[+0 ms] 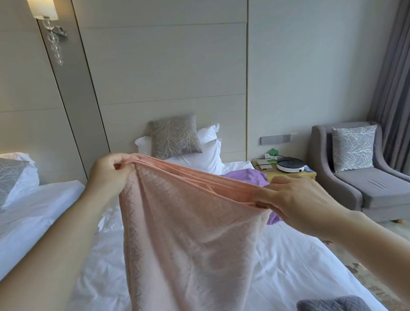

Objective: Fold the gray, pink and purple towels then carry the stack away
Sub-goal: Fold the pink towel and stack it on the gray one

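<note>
Left grip: the left hand is closed on one bunched end of the pink towel's top edge, fingers curled round the gathered cloth.
Right grip: the right hand pinches the other end of that edge between thumb and fingers, and sits lower than the left.
Pink towel: it is held in the air over the bed, its top edge taut between the two hands and showing several layers. The rest hangs down, and its lower end runs out of view.
Gray towel: the gray towel lies on the bed at the near right, in a compact shape partly cut off by the frame.
Purple towel: the purple towel lies rumpled on the far part of the bed, partly hidden behind the right hand and the pink towel.
Done, by my reading: the gray towel looks folded, and the pink one seems part-way through its folds.
Left, by my reading: finish the pink towel and set it on the gray, fold the purple, add it, then carry the stack away.
Count: three towels, one of each colour; two hands, both on the pink towel; two beds, the second bed to the left.
Beyond: a nightstand and a gray armchair stand to the right of the bed.
</note>
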Demonstrator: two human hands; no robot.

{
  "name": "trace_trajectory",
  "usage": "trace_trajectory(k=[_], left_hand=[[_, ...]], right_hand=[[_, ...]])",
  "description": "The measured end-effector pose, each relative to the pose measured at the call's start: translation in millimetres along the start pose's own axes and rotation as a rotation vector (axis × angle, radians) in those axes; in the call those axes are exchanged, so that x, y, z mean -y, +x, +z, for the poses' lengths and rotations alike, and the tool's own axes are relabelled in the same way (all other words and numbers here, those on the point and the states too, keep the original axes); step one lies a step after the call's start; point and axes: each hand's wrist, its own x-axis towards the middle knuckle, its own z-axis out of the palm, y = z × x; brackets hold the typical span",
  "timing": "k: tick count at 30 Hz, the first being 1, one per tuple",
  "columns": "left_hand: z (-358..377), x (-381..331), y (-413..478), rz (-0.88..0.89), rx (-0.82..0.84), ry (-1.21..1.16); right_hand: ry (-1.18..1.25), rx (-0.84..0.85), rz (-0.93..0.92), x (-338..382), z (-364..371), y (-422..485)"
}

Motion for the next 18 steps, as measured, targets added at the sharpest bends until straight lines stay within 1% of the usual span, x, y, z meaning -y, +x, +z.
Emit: trace_trajectory(k=[2, 4, 5, 6, 8, 10, 12, 14, 16, 18], left_hand=[[-0.6, 1.1, 0.1, 0.003, 0.03, 0.011], [-2.1, 2.3, 0.7, 0.006, 0.03, 0.018], [-4.5, 4.3, 2.0, -0.007, 0.018, 0.019], [-8.3, 6.9, 3.8, -0.025, 0.011, 0.019], [-16.7, 12.4, 6.0, -0.045, 0.021, 0.009], [-21.9, 15.4, 6.5, -0.039, 0.026, 0.02], [-23.3, 15.0, 7.4, -0.027, 0.051, 0.039], [-23.8, 11.3, 8.7, -0.024, 0.09, 0.026], [-25.0, 6.8, 11.0, -0.019, 0.128, -0.003], [-25.5, 0.8, 12.5, -0.003, 0.163, -0.034]], right_hand=[[-0.054, -0.081, 0.038, 6.6, -9.8, 4.8], [-0.047, -0.076, 0.117, 7.6, -15.2, 12.9], [0.001, -0.06, 0.16, 3.1, -15.3, 15.6], [0.106, -0.05, 0.195, -3.3, -14.6, 15.9], [0.331, -0.09, 0.221, -12.9, -17.5, 14.3], [0.417, -0.159, 0.228, -19.6, -22.5, 13.9], [0.478, -0.165, 0.261, -27.2, -25.9, 15.1], [0.449, -0.092, 0.262, -34.8, -26.2, 15.5], [0.332, 0.04, 0.236, -37.8, -24.4, 14.9], [0.207, 0.138, 0.24, -39.8, -19.3, 12.0]])
